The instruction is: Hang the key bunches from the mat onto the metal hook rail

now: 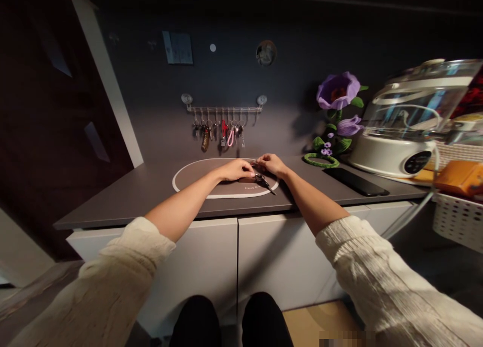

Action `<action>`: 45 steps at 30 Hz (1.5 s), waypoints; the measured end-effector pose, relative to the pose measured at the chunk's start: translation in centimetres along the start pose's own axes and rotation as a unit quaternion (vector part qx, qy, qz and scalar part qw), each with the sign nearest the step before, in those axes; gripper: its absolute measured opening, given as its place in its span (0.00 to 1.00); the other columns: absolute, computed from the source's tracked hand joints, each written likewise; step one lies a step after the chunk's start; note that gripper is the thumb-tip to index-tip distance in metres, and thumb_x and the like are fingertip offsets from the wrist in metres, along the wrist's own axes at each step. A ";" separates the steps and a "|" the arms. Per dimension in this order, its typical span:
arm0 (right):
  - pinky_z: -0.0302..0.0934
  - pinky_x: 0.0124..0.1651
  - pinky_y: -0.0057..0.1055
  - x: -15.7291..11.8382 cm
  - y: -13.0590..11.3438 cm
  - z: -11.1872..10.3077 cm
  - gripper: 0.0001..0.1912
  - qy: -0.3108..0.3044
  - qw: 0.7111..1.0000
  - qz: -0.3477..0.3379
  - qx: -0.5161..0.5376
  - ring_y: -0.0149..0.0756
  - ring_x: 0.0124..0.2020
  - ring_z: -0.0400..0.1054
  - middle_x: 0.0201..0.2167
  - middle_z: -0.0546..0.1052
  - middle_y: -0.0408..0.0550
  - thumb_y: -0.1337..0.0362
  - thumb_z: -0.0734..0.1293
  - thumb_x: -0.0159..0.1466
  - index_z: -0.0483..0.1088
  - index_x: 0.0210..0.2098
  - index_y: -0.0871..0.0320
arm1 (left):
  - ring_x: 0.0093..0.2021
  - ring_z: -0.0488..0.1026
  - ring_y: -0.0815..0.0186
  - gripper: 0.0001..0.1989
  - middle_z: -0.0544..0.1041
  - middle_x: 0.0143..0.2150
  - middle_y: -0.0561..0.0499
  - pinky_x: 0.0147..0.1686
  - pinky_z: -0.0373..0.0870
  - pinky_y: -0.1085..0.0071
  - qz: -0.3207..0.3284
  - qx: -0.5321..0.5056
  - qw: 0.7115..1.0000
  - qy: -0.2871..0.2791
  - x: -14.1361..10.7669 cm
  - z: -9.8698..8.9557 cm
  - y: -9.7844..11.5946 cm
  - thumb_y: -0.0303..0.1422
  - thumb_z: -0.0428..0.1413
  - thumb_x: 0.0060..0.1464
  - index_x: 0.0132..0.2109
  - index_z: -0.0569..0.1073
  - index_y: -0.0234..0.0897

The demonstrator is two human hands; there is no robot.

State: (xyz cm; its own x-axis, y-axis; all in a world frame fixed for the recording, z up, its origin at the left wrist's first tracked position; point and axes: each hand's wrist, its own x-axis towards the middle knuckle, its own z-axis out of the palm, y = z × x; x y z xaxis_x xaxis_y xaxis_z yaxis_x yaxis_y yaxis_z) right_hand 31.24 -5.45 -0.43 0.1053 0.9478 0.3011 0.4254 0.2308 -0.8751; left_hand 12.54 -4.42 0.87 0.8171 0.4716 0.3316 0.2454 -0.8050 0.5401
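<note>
My left hand [237, 170] is closed in a pinch above the oval brown mat [196, 178]. From its fingertips a bunch of keys [265, 182] stretches right, the tip of one key lying over the mat's pale border. A brown tag-like piece [246, 179] shows under those fingers. My right hand [272, 164] sits just beyond the keys, thumb and fingers pinched together near the mat's far edge. Whatever lies between its fingertips is too small to make out. On the wall behind, several key rings and a pink strap [230, 137] hang from a hook rail [226, 109].
Purple artificial flowers [338, 93] stand on the counter [124, 196] to the right, with a black phone [354, 181] before them. Further right are a white appliance with a clear top [396, 146] and a perforated white basket [458, 221]. White cabinet doors [204, 261] lie below the counter.
</note>
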 end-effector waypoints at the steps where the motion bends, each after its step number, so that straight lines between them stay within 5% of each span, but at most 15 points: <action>1: 0.52 0.20 0.21 0.2 0.1 0.0 0.05 -0.004 1.000 -0.003 -0.013 0.22 0.15 0.57 0.14 0.69 0.41 0.67 0.66 0.53 0.67 0.22 0.62 | 0.30 0.68 0.70 0.09 0.76 0.29 0.52 0.33 0.61 0.75 0.001 0.000 1.000 0.002 0.0 0.0 0.0 0.34 0.55 0.45 0.31 0.76 0.34; 15: 0.53 0.24 0.23 -0.1 -1.4 0.0 0.05 -0.008 0.982 -0.036 -0.184 0.24 0.15 0.58 0.13 0.70 0.41 0.66 0.66 0.53 0.70 0.22 0.61 | 0.28 0.65 0.70 0.09 0.71 0.27 0.53 0.32 0.61 0.74 -0.023 -0.012 0.996 0.088 0.8 -0.9 -1.8 0.34 0.49 0.51 0.32 0.71 0.33; 24: 0.53 0.23 0.21 0.2 -1.2 0.6 0.05 -0.015 0.991 -0.048 -0.123 0.23 0.16 0.58 0.16 0.71 0.41 0.65 0.67 0.52 0.70 0.25 0.60 | 0.28 0.63 0.71 0.07 0.69 0.26 0.54 0.34 0.61 0.74 -0.085 -0.057 0.975 0.196 0.7 -1.4 -1.6 0.32 0.50 0.51 0.29 0.69 0.33; 34: 0.53 0.20 0.20 -0.7 -2.8 1.5 0.06 -0.069 0.995 -0.035 0.070 0.22 0.16 0.58 0.17 0.68 0.39 0.64 0.65 0.55 0.66 0.31 0.61 | 0.30 0.66 0.72 0.05 0.70 0.31 0.51 0.33 0.66 0.73 -0.087 -0.211 0.941 0.250 1.2 -1.5 -2.2 0.30 0.50 0.51 0.31 0.67 0.32; 45: 0.55 0.24 0.21 -1.3 -3.8 1.7 0.14 -0.085 0.982 -0.105 0.132 0.22 0.20 0.60 0.21 0.68 0.39 0.59 0.69 0.49 0.67 0.30 0.60 | 0.29 0.66 0.75 0.06 0.69 0.28 0.55 0.39 0.66 0.72 -0.082 -0.330 0.905 0.257 1.2 -1.5 -1.5 0.31 0.53 0.49 0.31 0.66 0.31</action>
State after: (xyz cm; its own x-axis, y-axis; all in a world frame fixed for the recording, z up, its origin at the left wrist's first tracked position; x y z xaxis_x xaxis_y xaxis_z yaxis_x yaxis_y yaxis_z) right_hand 27.98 -7.19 1.92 -0.1215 0.8909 0.4377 0.1715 0.4532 -0.8748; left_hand 12.36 -2.10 1.63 0.4066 0.8065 0.4292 -0.1613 -0.3990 0.9026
